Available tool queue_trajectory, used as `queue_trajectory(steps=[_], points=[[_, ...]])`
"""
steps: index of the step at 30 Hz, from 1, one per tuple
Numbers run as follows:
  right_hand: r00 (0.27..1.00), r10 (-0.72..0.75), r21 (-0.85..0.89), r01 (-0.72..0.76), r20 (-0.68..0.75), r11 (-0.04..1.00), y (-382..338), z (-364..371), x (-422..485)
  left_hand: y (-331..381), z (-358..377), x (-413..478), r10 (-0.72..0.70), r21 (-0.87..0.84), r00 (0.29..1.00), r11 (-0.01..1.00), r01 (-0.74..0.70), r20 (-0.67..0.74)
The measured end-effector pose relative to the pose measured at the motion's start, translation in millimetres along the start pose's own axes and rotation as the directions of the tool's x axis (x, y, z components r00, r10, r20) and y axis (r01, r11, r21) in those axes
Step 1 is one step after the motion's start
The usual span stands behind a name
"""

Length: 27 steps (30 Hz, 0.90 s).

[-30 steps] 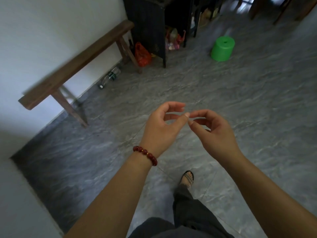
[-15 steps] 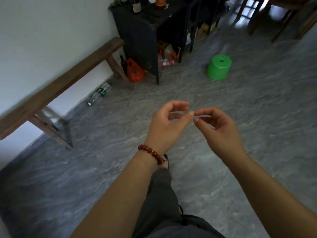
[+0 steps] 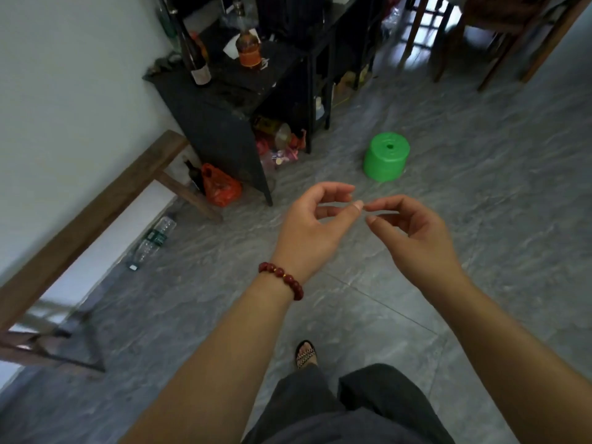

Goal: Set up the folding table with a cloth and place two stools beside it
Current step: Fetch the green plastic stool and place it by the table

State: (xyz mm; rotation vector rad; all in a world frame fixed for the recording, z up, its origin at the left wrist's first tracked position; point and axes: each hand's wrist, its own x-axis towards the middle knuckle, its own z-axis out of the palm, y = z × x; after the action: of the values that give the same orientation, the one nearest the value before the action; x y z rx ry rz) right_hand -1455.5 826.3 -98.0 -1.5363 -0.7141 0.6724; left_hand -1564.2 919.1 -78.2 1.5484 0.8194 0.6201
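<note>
A round green plastic stool (image 3: 386, 157) stands on the grey tiled floor ahead of me, a little right of centre. My left hand (image 3: 312, 230), with a red bead bracelet at its wrist, and my right hand (image 3: 411, 233) are raised side by side in front of me, well short of the stool. Their fingers are loosely curled and hold nothing, and the left thumb tip almost meets the right fingertips. No folding table, cloth or second stool is in view.
A long wooden bench (image 3: 96, 216) runs along the white wall at left. A black cabinet (image 3: 221, 123) with bottles on top stands beyond it, with a red bag (image 3: 221, 187) and a plastic bottle (image 3: 153, 238) on the floor nearby. Wooden chair legs (image 3: 499, 59) show at top right.
I have walked forward: the green stool, cabinet and bench have come nearer and lower in view. My hands stay together in front, fingertips now slightly apart.
</note>
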Motion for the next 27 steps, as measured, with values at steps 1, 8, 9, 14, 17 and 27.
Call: queue_trajectory(steps=[1, 8, 9, 14, 17, 27], points=[[1.0, -0.001, 0.003, 0.001, -0.01, 1.0, -1, -4, 14, 2, 5, 15, 0.0, -0.003, 1.0, 1.0, 0.0, 0.01], [0.998, 0.005, -0.01, -0.006, -0.068, 1.0, 5, -59, 111, 11, 70, 123, -0.007, -0.019, 0.997, 1.0, 0.009, 0.077], [0.997, 0.006, -0.019, -0.007, -0.074, 1.0, 6, -71, 128, 13, 83, 140, -0.006, -0.017, 0.996, 1.0, 0.007, 0.089], [0.997, 0.012, -0.033, -0.014, -0.074, 0.999, 5, -136, 216, 35, 154, 232, 0.014, -0.038, 0.996, 0.999, -0.011, 0.083], [0.997, 0.007, -0.034, -0.01, -0.078, 0.999, 1, -178, 266, 49, 194, 280, 0.04, -0.066, 0.997, 0.997, -0.035, 0.071], [0.996, 0.026, -0.006, -0.026, -0.087, 1.0, 10, -247, 410, 59, 263, 415, -0.007, -0.035, 0.998, 0.999, 0.009, 0.07]])
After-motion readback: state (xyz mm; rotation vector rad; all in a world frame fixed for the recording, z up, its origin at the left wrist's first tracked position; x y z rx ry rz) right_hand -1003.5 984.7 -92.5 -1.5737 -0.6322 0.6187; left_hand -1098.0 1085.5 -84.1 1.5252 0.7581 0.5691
